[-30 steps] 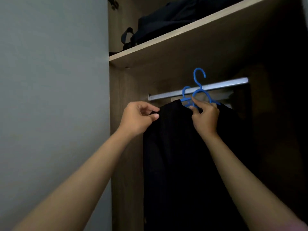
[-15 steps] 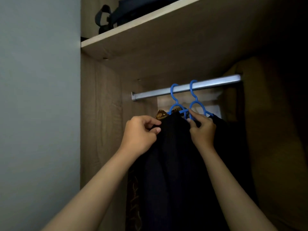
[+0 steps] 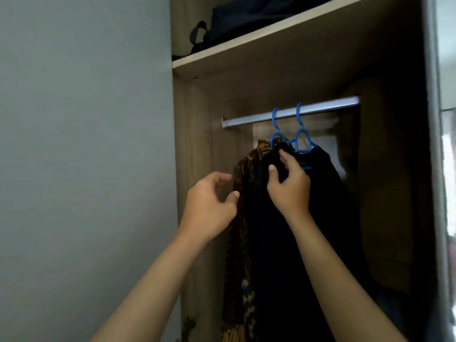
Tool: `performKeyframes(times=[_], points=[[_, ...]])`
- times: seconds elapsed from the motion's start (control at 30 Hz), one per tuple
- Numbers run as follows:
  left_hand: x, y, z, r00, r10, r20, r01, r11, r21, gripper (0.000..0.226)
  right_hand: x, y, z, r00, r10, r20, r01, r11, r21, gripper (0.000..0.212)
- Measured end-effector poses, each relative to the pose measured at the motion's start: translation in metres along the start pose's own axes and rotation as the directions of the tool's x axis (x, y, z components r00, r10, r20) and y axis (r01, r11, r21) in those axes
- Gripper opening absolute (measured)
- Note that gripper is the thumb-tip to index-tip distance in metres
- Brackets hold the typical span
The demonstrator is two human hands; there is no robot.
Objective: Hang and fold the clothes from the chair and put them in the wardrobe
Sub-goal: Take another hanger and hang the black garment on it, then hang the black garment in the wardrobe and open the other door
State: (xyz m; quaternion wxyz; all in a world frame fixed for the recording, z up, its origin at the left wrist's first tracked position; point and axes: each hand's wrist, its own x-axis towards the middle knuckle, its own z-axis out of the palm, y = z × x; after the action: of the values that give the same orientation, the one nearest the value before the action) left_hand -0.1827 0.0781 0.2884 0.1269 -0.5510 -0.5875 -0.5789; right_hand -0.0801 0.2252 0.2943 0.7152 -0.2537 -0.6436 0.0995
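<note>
Two blue hangers hook over the silver wardrobe rail. The right blue hanger carries a black garment. The left blue hanger carries a brown patterned garment, mostly hidden behind the black one. My right hand pinches the black garment's fabric near its collar, just under the hangers. My left hand hovers beside the garments' left edge with its fingers loosely curled and nothing in them.
A wooden shelf runs above the rail with a dark bag on it. A grey wall is on the left. The wardrobe's side panel stands close to my left hand. A door edge is at the right.
The black garment's hanger now hangs on the rail beside the other one. My left hand has let go of the shoulder and dropped away to the left. My right hand shifted onto the collar fabric.
</note>
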Motion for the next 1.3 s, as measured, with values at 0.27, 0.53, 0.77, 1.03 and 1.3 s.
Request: performKeyframes(times=[0.27, 0.53, 0.77, 1.03, 1.3], points=[[-0.155, 0.046, -0.134, 0.991, -0.042, -0.124, 0.068, 0.974, 0.217, 0.038, -0.151, -0.121, -0.048, 0.958, -0.034, 0.285, 0.013, 0.997, 0.073, 0.046], [-0.257, 0.077, -0.245, 0.931, 0.183, -0.316, -0.046, 0.917, 0.395, 0.025, -0.234, -0.226, -0.063, 0.848, -0.317, 0.424, 0.151, 0.912, 0.38, 0.042], [-0.276, 0.058, -0.293, 0.92, 0.006, -0.392, 0.134, 0.935, 0.329, 0.028, -0.249, -0.299, -0.065, 0.725, -0.489, 0.485, 0.203, 0.824, 0.528, 0.044], [-0.285, 0.047, -0.277, 0.915, -0.258, -0.31, 0.257, 0.965, -0.042, 0.039, -0.239, -0.323, -0.064, 0.56, -0.549, 0.621, 0.299, 0.833, 0.466, 0.051], [-0.291, 0.069, -0.248, 0.952, -0.213, -0.218, 0.182, 0.971, -0.152, 0.041, -0.215, -0.305, -0.097, 0.609, -0.556, 0.566, 0.405, 0.831, 0.381, 0.047]])
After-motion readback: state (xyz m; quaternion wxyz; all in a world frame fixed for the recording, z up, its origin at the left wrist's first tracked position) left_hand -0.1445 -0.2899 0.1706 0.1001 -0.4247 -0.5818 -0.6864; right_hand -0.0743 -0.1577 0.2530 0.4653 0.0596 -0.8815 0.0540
